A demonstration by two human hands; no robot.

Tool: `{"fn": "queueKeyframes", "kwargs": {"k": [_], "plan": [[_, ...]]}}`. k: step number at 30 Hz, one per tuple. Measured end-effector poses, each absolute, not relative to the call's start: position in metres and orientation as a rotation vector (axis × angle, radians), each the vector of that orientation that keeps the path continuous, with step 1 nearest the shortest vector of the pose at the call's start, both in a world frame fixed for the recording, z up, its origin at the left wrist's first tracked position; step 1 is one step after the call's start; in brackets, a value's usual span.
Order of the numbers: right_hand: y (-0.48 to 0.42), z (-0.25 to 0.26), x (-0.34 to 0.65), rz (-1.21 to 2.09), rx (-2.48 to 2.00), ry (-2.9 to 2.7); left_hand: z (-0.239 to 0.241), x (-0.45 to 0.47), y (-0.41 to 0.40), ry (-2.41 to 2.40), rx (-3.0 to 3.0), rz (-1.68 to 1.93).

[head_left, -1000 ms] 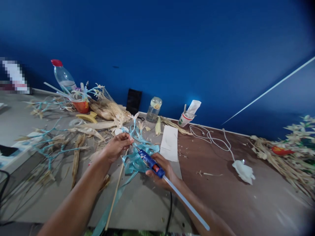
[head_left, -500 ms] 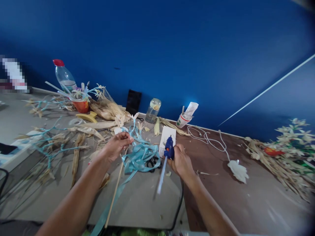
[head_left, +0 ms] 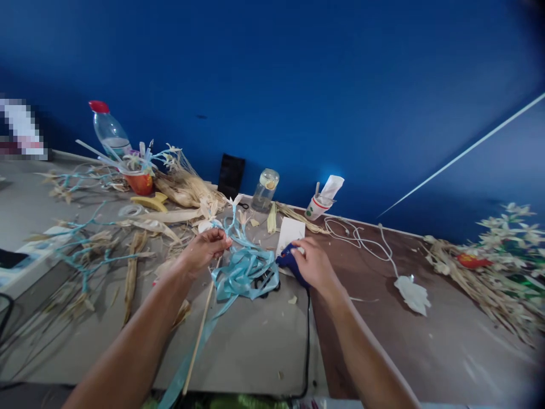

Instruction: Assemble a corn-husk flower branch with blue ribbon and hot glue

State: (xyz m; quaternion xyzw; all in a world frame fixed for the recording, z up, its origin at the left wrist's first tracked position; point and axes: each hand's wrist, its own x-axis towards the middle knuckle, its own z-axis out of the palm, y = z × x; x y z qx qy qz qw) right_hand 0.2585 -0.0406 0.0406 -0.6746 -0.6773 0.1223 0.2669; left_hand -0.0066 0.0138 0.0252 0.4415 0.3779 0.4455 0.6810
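Note:
My left hand (head_left: 203,250) is closed in a pinch round the top of a thin wooden stick (head_left: 198,339) and a strand of light blue ribbon. A loose heap of that blue ribbon (head_left: 243,274) lies just right of it, partly over black scissors (head_left: 264,281). My right hand (head_left: 311,263) rests palm down on a blue glue gun (head_left: 288,261) lying on the table by a white sheet of paper (head_left: 290,232). The fingers curl over the gun. Its black cord (head_left: 306,341) runs toward the front edge.
Dried corn husks (head_left: 187,190), blue-wrapped stems (head_left: 85,250), an orange cup (head_left: 139,183) and a red-capped bottle (head_left: 108,132) crowd the left. A glass jar (head_left: 264,190), paper cup (head_left: 319,204), white cable (head_left: 366,241) and husk flowers (head_left: 494,267) lie behind and right.
My right hand swung the glue gun away from the ribbon to the right and laid it down on the table by the paper. The left hand kept its pinch in place.

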Motion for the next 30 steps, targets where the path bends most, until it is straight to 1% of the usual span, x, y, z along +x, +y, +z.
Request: {"fn": "queueKeyframes", "kwargs": {"k": [3,9,14,19,23,25,30], "plan": [[-0.007,0.049,0.226,0.485,-1.798,-1.852,0.025,-0.006,0.014,0.866,1.01,0.999],[0.062,0.025,0.172,0.715,-1.978,-1.848,0.016,-0.006,0.017,0.88,1.01,1.021],[0.074,0.018,0.162,0.873,-1.999,-1.837,0.017,-0.004,0.016,0.863,1.004,1.009],[0.071,0.023,0.171,0.933,-1.952,-1.623,0.02,-0.004,0.014,0.877,0.983,0.987],[0.052,0.033,0.182,0.957,-1.828,-1.421,0.019,-0.005,0.015,0.888,0.965,0.972],[0.039,0.039,0.188,1.042,-1.728,-1.323,0.019,-0.005,0.015,0.897,0.97,0.96],[0.012,0.051,0.198,1.566,-1.125,-0.853,0.022,-0.003,0.014,0.903,0.956,0.972]]}}
